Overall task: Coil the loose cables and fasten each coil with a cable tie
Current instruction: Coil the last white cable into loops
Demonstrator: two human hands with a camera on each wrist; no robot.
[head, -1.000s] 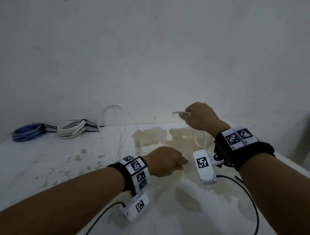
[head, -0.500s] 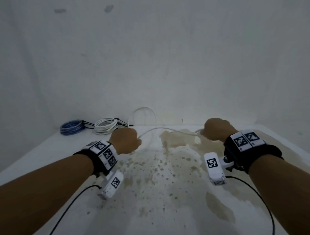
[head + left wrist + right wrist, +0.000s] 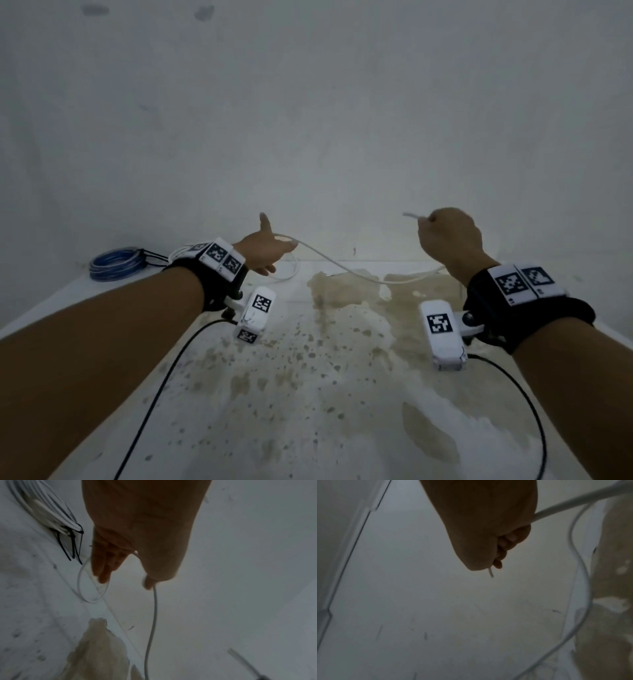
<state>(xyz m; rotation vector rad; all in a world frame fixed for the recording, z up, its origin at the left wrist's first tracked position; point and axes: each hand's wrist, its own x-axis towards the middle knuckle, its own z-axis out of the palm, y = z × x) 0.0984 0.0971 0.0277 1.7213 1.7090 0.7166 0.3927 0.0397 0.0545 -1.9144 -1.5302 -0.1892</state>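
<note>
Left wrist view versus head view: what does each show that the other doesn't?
Only the left wrist view shows the black cable ties fastening the white coil and the loose loop below the straight fingers. Only the head view shows the blue coil and the right hand gripping the cable's end. Both show the white cable crossing the left hand.

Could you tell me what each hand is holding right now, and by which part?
The right hand grips the white cable near its free end; the open left hand carries its middle span.
</note>
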